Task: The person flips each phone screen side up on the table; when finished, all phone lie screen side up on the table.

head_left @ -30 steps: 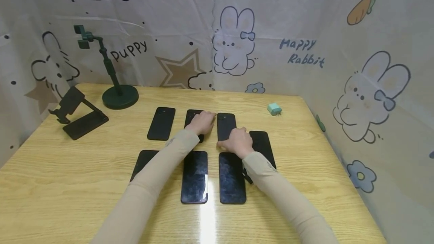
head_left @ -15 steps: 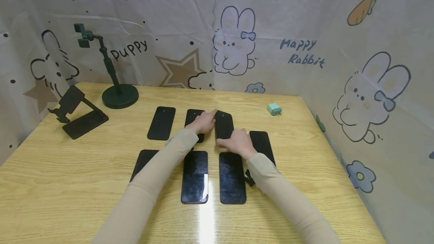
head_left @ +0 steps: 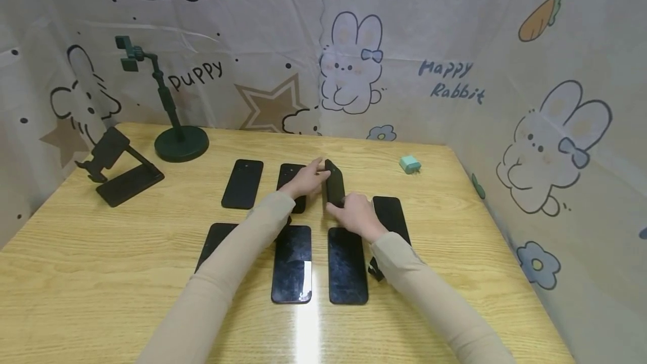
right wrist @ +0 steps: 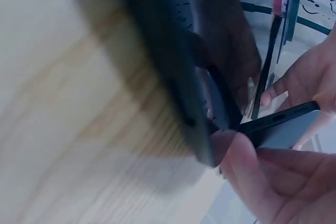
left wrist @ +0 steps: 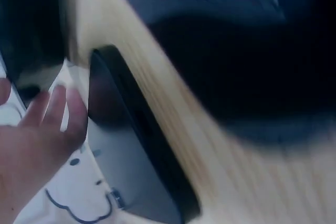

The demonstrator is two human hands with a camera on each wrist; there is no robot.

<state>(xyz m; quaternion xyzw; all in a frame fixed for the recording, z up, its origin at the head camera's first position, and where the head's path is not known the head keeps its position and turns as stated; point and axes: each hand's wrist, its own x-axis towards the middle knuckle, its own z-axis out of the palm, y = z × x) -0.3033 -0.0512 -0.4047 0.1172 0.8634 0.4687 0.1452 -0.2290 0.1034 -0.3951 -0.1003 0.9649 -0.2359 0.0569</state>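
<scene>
Near the middle of the table, a black smartphone (head_left: 335, 186) is tipped up on its long edge. The right hand (head_left: 356, 215) pinches its near end; in the right wrist view the thumb (right wrist: 239, 156) lies by the end of this phone (right wrist: 283, 124). At the far left corner is the left hand (head_left: 307, 177), its thumb against the phone and its fingers fairly straight, spread behind a neighbouring phone (left wrist: 136, 145) in the left wrist view. That second phone (head_left: 285, 176) lies flat, partly covered by the left hand.
More phones lie around: one (head_left: 242, 184) at back left, one (head_left: 216, 237) under the left sleeve, two (head_left: 291, 265) in front, and one (head_left: 391, 217) at right beside a small black part (head_left: 376, 269). A folding stand (head_left: 123, 170), a tall green stand (head_left: 177, 142) and a mint charger (head_left: 410, 164) stand farther back.
The phone between the hands lay flat a second ago; its left side has risen and it now stands tilted on edge. The left fingertips have lifted slightly along with it.
</scene>
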